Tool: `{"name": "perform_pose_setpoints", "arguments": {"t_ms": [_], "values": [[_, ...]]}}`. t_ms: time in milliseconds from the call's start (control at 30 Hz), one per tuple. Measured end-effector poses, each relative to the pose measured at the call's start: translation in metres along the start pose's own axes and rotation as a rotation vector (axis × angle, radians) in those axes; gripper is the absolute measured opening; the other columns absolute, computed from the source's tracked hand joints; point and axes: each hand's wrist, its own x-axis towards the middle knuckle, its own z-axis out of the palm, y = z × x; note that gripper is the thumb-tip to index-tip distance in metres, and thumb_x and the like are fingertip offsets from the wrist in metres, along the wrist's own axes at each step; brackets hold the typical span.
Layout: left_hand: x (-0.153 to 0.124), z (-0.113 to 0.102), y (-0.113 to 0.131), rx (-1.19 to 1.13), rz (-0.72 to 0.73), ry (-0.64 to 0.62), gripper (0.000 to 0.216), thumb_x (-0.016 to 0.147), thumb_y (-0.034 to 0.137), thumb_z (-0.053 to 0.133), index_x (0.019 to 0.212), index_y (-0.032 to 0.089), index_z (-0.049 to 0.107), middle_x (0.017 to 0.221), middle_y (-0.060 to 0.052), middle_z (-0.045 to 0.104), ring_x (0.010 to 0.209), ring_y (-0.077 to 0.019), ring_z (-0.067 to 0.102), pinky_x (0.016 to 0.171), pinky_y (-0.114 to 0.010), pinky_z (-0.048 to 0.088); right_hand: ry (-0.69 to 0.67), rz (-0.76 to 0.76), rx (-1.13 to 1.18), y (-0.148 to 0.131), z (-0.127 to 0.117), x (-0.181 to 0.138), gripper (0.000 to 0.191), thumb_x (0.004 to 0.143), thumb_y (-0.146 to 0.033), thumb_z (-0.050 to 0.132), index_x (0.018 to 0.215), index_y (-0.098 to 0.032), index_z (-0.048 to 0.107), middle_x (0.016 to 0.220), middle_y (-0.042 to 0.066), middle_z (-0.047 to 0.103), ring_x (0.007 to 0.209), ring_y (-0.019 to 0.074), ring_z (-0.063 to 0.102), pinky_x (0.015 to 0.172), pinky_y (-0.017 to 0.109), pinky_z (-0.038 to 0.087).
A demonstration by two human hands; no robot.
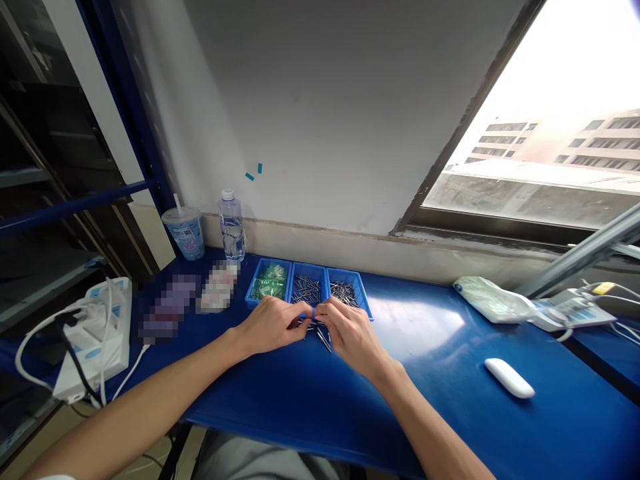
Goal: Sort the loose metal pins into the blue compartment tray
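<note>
My left hand (pixel 274 325) and my right hand (pixel 349 331) meet fingertip to fingertip over the blue table (pixel 435 373), just in front of three small blue trays. Both pinch at a tiny piece between them; I cannot make out what it is. A few loose metal screws (pixel 323 337) lie on the table under my fingers. The left tray (pixel 269 280) holds green plastic pieces, the middle tray (pixel 306 288) and the right tray (pixel 346 291) hold metal screws.
A lidded cup with a straw (pixel 185 231) and a water bottle (pixel 231 227) stand at the back left. A white power strip with cables (pixel 93 333) lies far left. A white oblong device (pixel 509 378) and a plastic bag (pixel 493 299) lie right.
</note>
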Motion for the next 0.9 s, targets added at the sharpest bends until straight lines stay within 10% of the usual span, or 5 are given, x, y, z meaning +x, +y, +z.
{"name": "perform_pose_setpoints", "arguments": {"t_ms": [900], "values": [[0.0028,-0.0054,0.0024,-0.045,-0.008,0.105,0.010,0.104,0.026,0.060,0.104,0.021,0.068,0.086,0.001,0.072,0.070,-0.0126,0.066,0.068,-0.025,0.049,0.021,0.062,-0.033,-0.0046,0.0024,0.0011,0.022,0.113,-0.022,0.045,0.106,-0.020,0.065,0.093,0.005,0.072,0.075,0.0145,0.067,0.066,0.026,0.048]]}}
